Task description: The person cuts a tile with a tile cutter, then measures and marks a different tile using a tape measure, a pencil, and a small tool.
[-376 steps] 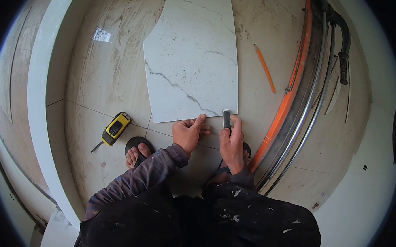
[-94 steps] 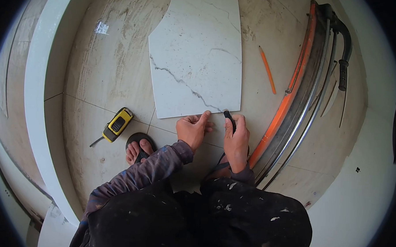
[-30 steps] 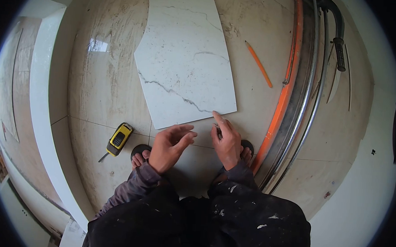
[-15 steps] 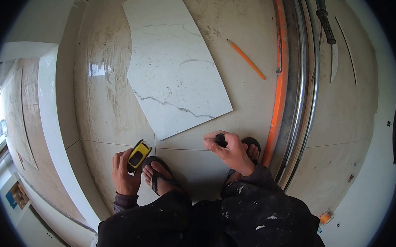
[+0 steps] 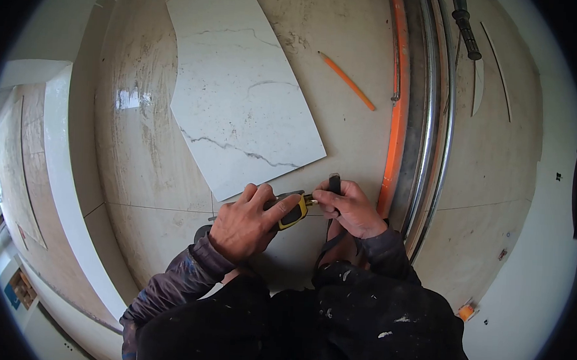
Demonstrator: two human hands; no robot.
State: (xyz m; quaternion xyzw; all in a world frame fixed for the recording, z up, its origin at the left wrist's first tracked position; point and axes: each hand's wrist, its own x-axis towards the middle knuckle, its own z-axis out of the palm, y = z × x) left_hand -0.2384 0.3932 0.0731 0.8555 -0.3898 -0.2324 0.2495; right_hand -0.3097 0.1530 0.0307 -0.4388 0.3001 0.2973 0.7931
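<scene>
A yellow and black tape measure [image 5: 292,213] is gripped in my left hand [image 5: 243,223], low in the middle of the head view. My right hand [image 5: 358,212] is closed around a short black stick-like tool [image 5: 334,184] that stands up from the fist; its kind I cannot make out. The right fingertips meet the mouth of the tape measure, at the end of its blade. Just beyond both hands lies a white marble-look tile [image 5: 246,107] with grey veins and a cut, angled outline. An orange pencil [image 5: 347,83] rests on the floor to its right.
Along the right run an orange bar [image 5: 398,120] and long metal rails [image 5: 429,122]. Past them lie a black-handled tool with a pale blade [image 5: 478,88] and a thin strip [image 5: 497,70]. A white ledge [image 5: 77,164] borders the left side. My feet are beneath my hands.
My left hand has brought the tape measure up and right, and my right hand has come down to meet it. The hands were apart before. The view has shifted slightly.
</scene>
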